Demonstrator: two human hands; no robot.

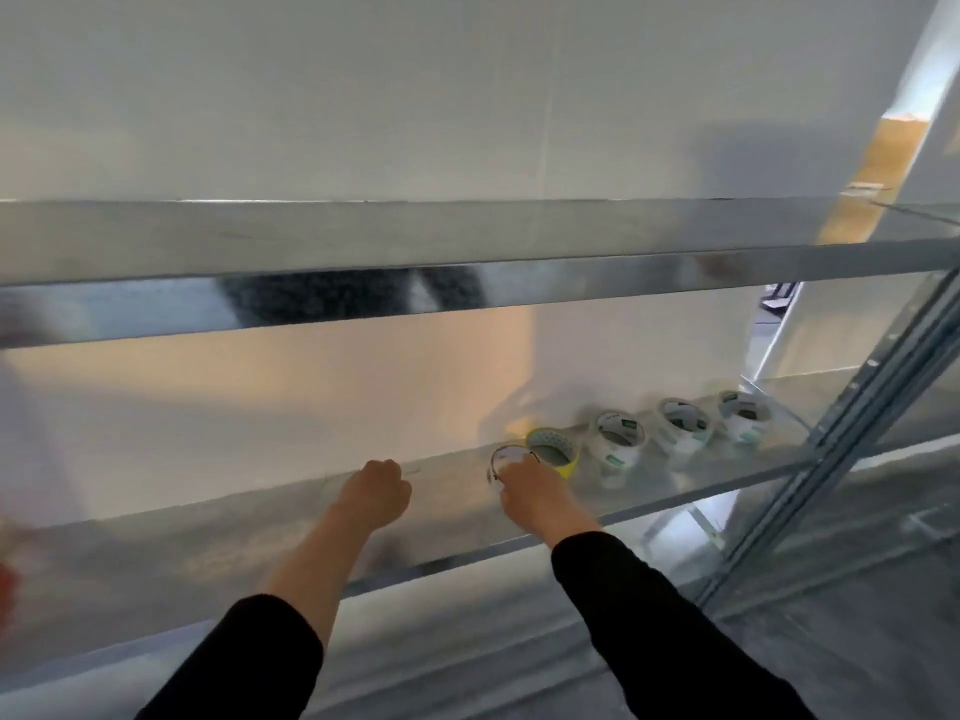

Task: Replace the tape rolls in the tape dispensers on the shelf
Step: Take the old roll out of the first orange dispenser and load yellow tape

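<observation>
A row of tape rolls stands on the lower metal shelf (260,543). My right hand (535,491) grips a clear roll (503,456) at the row's left end. Beside it is a yellow roll (558,452), then three white-cored clear rolls (618,444) (683,426) (744,415) running off to the right. My left hand (376,491) rests on the shelf as a closed fist, well left of the rolls, with nothing visible in it. The picture is blurred, and no tape dispenser can be made out.
An upper metal shelf (467,283) crosses the view above my hands. A metal upright (852,407) slants down at the right. A white wall stands behind the shelves. A red blur (8,595) shows at the left edge.
</observation>
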